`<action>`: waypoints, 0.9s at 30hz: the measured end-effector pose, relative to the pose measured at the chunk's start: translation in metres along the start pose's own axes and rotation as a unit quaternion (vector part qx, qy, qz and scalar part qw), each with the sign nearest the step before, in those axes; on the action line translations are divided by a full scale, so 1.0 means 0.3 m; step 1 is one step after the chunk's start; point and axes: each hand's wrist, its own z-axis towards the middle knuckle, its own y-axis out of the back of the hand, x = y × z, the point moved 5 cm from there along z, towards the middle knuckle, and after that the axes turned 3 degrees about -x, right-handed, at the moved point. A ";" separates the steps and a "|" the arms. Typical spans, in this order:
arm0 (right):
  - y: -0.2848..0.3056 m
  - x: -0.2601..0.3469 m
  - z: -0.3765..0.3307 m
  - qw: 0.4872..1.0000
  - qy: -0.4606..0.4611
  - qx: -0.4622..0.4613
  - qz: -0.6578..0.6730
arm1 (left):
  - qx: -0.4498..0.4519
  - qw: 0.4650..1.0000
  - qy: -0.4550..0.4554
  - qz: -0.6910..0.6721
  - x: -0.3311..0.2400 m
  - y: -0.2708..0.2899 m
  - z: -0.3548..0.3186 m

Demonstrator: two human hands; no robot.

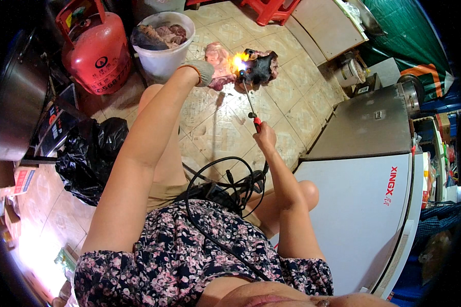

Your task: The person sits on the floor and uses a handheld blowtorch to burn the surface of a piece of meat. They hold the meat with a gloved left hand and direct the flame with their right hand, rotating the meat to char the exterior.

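Observation:
My left hand (204,72), in a pale knitted glove, is at the near left edge of a piece of pink raw meat (217,55). Its fingers look curled, but whatever they may hold is hidden. My right hand (265,137) is closed around the red handle of a gas torch (250,102) with a thin metal tube. From the torch's tip a bright yellow-white flame (238,62) plays over the meat. The right part of the meat has blackened, charred skin (261,69). A black hose (189,204) loops from the torch side across my lap.
Left of the meat stands a white bucket (161,64) holding more meat, beside a red gas cylinder (97,53). A black plastic bag (95,153) lies near my left leg. A white fridge (351,215) is close on my right. Red stools (271,10) stand beyond on the tiled floor (210,128).

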 end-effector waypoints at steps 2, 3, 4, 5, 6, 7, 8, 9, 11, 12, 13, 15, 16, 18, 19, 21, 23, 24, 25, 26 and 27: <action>-0.005 -0.006 0.002 1.000 0.001 -0.001 -0.002 | -0.004 1.000 0.008 -0.015 0.000 0.001 -0.001; -0.009 -0.010 0.004 1.000 0.002 -0.002 -0.004 | -0.006 1.000 0.012 -0.022 0.001 0.002 -0.002; -0.010 -0.008 0.006 1.000 0.004 -0.003 -0.006 | -0.002 1.000 0.008 -0.017 0.006 -0.004 0.001; -0.010 -0.007 0.007 1.000 0.006 -0.004 -0.006 | 0.003 1.000 0.004 -0.011 0.012 -0.009 0.004; -0.010 -0.005 0.008 1.000 0.007 -0.005 -0.005 | 0.007 1.000 0.000 -0.006 0.016 -0.015 0.007; -0.011 -0.006 0.008 1.000 0.007 -0.006 -0.005 | 0.005 1.000 0.002 -0.009 0.012 -0.011 0.005; -0.012 -0.006 0.007 1.000 0.007 -0.007 -0.004 | 0.003 1.000 0.003 -0.012 0.007 -0.007 0.004; -0.013 -0.007 0.007 1.000 0.008 -0.007 -0.004 | 0.001 1.000 0.004 -0.016 0.003 -0.002 0.002; -0.011 -0.002 0.007 1.000 0.009 -0.008 -0.004 | -0.002 1.000 0.002 -0.007 0.008 -0.007 0.002; -0.010 0.000 0.007 1.000 0.010 -0.009 -0.004 | -0.003 1.000 0.001 -0.003 0.011 -0.009 0.002; -0.008 0.002 0.007 1.000 0.010 -0.010 -0.003 | -0.002 1.000 0.000 0.002 0.015 -0.012 0.002; -0.007 0.004 0.008 1.000 0.011 -0.009 -0.005 | 0.000 1.000 -0.001 0.011 0.023 -0.016 0.004; -0.008 0.003 0.006 1.000 0.010 -0.009 -0.005 | -0.003 1.000 0.000 0.007 0.017 -0.011 0.001; -0.013 -0.003 0.005 1.000 0.009 0.002 -0.014 | -0.008 1.000 0.004 -0.002 0.004 0.000 -0.005; -0.013 -0.002 0.007 1.000 0.010 0.007 -0.018 | -0.009 1.000 0.003 0.000 0.007 -0.002 -0.003; -0.013 -0.002 0.009 1.000 0.007 0.011 -0.019 | -0.011 1.000 0.001 0.003 0.011 -0.006 -0.001; -0.012 -0.003 0.008 1.000 0.006 0.005 -0.015 | 0.006 1.000 -0.002 0.014 0.021 -0.019 0.009; -0.012 -0.004 0.007 1.000 0.006 -0.003 -0.010 | 0.014 1.000 -0.003 0.019 0.026 -0.026 0.014; -0.011 -0.004 0.006 1.000 0.007 -0.011 -0.005 | 0.015 1.000 -0.002 0.017 0.027 -0.027 0.015; -0.011 -0.005 0.005 1.000 0.006 -0.011 -0.004 | 0.015 1.000 0.000 0.014 0.028 -0.029 0.016; -0.012 -0.006 0.005 1.000 0.005 -0.010 -0.003 | 0.015 1.000 0.001 0.011 0.029 -0.030 0.017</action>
